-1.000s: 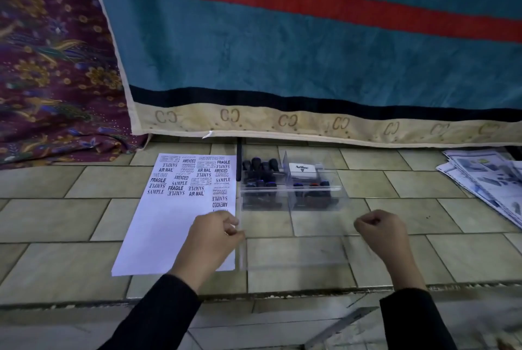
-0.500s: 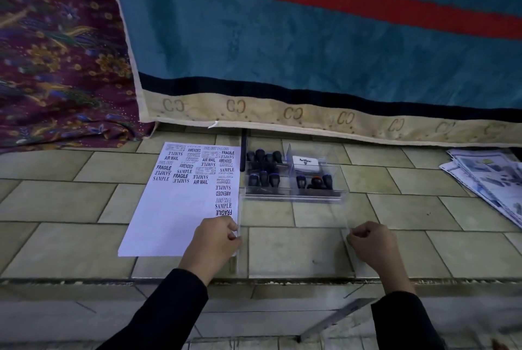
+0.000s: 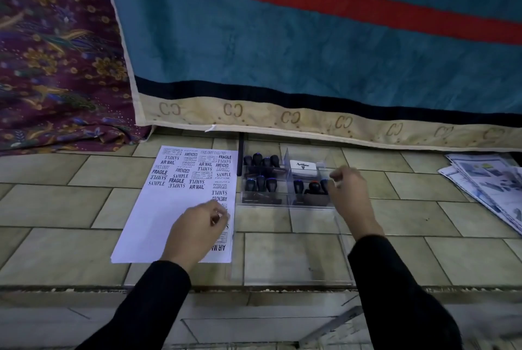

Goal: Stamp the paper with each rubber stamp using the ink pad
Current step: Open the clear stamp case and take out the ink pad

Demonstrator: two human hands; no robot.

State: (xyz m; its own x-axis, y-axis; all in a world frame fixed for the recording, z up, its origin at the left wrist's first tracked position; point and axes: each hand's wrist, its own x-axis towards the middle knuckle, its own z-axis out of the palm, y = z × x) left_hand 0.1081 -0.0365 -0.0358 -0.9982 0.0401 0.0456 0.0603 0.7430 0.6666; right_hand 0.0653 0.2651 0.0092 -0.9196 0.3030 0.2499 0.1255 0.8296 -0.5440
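A white paper (image 3: 169, 217) lies on the tiled floor, its top and right edge covered with black stamp prints. To its right stands a clear plastic box (image 3: 285, 204) holding several black-handled rubber stamps (image 3: 261, 180) and a white Artline ink pad (image 3: 302, 166). My left hand (image 3: 197, 227) rests on the paper's lower right part with its fingers curled. My right hand (image 3: 348, 194) is at the box's right compartment, its fingertips pinched on the handle of the rightmost stamp (image 3: 324, 183). The box's clear lid (image 3: 293, 253) lies flat on the floor in front of the box.
A teal blanket with a red stripe (image 3: 310, 53) hangs just behind the box and paper. A patterned purple cloth (image 3: 56, 67) is at the back left. Printed leaflets (image 3: 488, 180) lie at the right. A floor step edge (image 3: 254, 289) runs close to me.
Both hands lowered the clear lid to the floor and let go of it. My right hand moved forward to the box's right compartment; my left hand shifted onto the paper.
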